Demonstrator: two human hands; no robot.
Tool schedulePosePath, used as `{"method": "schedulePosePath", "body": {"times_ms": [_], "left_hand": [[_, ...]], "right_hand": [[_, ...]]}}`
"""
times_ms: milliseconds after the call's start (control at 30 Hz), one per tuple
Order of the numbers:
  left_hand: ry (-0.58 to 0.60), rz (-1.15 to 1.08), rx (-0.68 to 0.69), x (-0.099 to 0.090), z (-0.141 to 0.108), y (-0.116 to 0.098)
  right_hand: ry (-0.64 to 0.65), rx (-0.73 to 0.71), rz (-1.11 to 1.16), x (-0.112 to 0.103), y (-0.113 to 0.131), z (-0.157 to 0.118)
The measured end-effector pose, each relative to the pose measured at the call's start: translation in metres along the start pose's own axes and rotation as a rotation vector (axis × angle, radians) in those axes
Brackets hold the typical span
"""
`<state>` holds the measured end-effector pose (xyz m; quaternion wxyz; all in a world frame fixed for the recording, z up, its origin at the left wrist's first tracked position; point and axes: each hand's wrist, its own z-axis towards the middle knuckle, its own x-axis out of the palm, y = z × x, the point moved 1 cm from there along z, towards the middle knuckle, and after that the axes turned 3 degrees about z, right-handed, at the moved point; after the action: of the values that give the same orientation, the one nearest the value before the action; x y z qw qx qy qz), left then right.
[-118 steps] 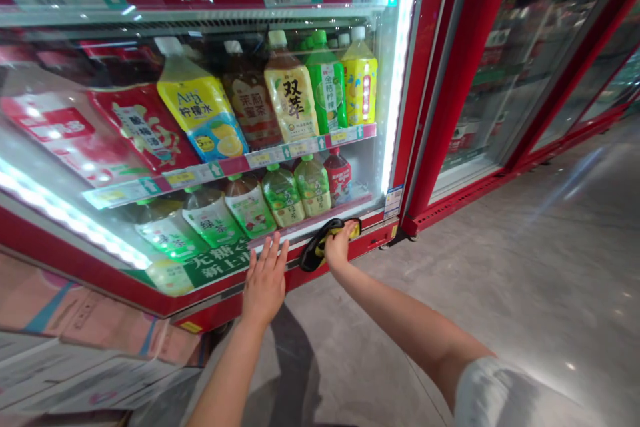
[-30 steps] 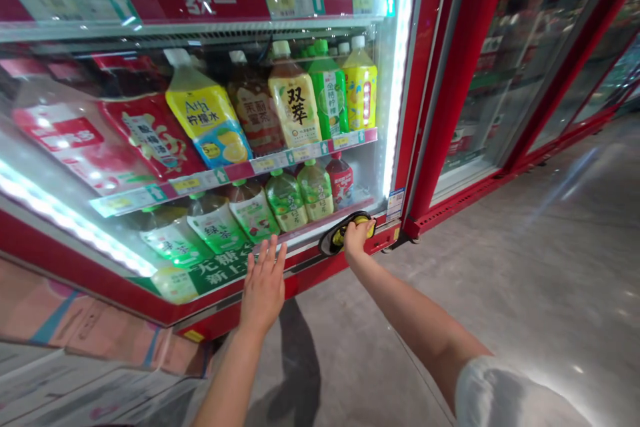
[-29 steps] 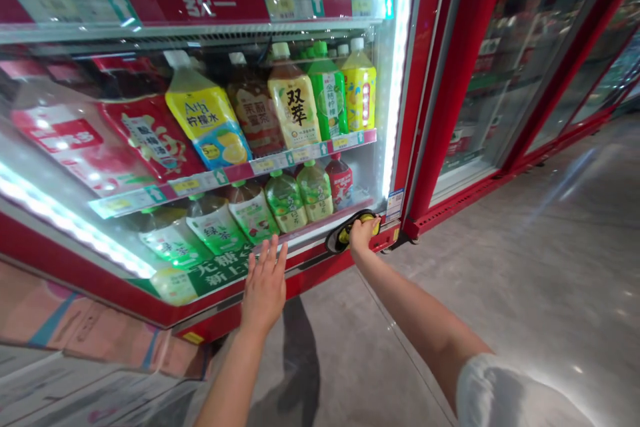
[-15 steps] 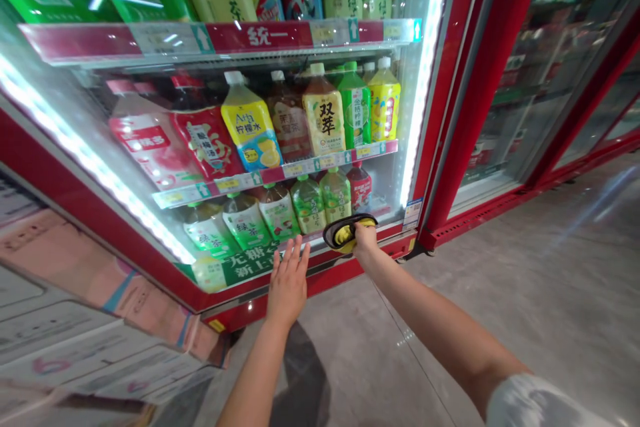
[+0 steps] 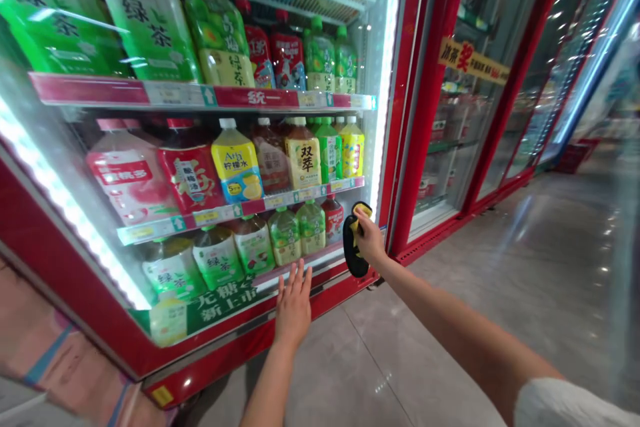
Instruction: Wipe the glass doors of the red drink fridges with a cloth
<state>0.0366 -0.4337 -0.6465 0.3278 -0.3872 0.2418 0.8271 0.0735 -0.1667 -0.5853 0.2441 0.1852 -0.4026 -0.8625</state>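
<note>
Our right hand (image 5: 369,237) has turned the black-and-yellow pad (image 5: 356,263) upright from lying along the cooler's red bottom rail (image 5: 335,290); we now fully see a yellow banner (image 5: 480,65).

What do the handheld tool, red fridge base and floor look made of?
Tool: perhaps plastic or rubber, black and yellow, with a smooth rounded edge.
Red fridge base: perhaps painted metal, given its glossy highlight.
Floor: probably polished tile or stone, from its reflections.

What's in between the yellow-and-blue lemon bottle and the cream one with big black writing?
The head view shows a brown bottle with a pale cap between the lemon bottle and the cream bottle.
</note>
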Motion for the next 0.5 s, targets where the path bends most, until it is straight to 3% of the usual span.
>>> {"method": "schedulePosePath", "body": {"times_ms": [133, 200, 333, 500], "left_hand": [[-0.031, 0.010, 0.031, 0.000, 0.011, -0.009], [-0.046, 0.039, 0.046, -0.002, 0.016, -0.012], [-0.093, 0.065, 0.086, -0.005, 0.028, -0.022], [-0.111, 0.091, 0.161, -0.012, 0.055, -0.052]], "right_hand": [[0.255, -0.382, -0.273, -0.011, 0.027, 0.035], [0.360, -0.478, -0.471, -0.016, 0.030, 0.048], [0.383, -0.427, -0.719, -0.033, 0.005, 0.053], [0.305, -0.338, -0.743, -0.059, -0.046, 0.054]]}}
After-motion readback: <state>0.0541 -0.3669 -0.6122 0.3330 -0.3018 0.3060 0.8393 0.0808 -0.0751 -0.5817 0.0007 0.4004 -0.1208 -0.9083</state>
